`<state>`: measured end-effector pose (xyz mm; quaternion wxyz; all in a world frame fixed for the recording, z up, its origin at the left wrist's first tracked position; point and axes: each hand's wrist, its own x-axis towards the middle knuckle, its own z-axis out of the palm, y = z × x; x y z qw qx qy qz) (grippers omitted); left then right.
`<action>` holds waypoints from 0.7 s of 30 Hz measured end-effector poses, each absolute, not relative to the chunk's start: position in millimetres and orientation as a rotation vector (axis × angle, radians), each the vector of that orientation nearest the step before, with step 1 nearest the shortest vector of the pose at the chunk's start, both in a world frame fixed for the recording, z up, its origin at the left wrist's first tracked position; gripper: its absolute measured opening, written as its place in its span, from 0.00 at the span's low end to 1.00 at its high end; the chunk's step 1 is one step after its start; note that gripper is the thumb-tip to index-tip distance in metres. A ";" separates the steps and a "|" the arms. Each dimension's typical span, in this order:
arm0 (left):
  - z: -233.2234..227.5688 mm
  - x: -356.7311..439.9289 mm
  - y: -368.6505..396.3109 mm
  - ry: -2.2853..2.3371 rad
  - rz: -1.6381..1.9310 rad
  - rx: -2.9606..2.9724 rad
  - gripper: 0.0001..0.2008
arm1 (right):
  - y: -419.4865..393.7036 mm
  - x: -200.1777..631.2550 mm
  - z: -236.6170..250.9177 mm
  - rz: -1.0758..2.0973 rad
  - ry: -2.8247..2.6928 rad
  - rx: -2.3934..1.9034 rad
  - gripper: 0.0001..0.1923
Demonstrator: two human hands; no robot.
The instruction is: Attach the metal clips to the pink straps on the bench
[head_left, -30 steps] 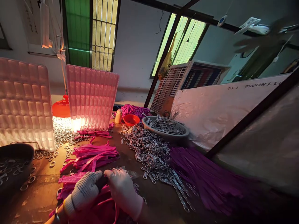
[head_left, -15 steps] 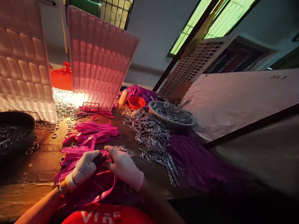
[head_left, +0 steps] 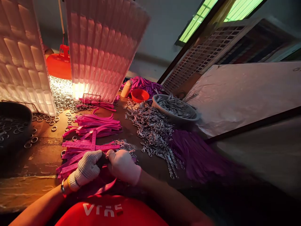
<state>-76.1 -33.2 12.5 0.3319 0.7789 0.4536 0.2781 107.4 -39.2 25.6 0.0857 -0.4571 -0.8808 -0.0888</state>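
My left hand, in a white dotted knit glove with dark fingertips, is closed at the lower middle of the view. Right beside it my right hand, in a pale glove, is closed too, thumb and forefinger pinched. Their fingertips meet on a pink strap, whose free length curves down below them. Whatever lies between the fingertips is mostly hidden. Just beyond my hands lie bundles of pink straps. Several small metal clasps are partly covered behind my right hand.
A heap of metal clasps lies to the right, beside a grey basin of more clasps and purple straps. Metal rings and a black bowl are at left. Behind stand a red bowl, ridged panels and a red lamp.
The view has shifted slightly. My right hand has turned and drawn in, its fingers more curled; my left hand stays closed beside it. The strap below them hangs lower and shows less.
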 end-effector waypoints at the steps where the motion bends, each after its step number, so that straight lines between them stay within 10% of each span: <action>1: 14.7 -75.1 -32.6 1.189 0.721 2.055 0.09 | -38.1 108.0 26.0 -0.283 -2.632 -1.349 0.06; 21: 70.6 -125.0 -16.8 1.301 1.314 2.362 0.16 | -47.1 148.0 39.2 -0.191 -2.285 -1.353 0.27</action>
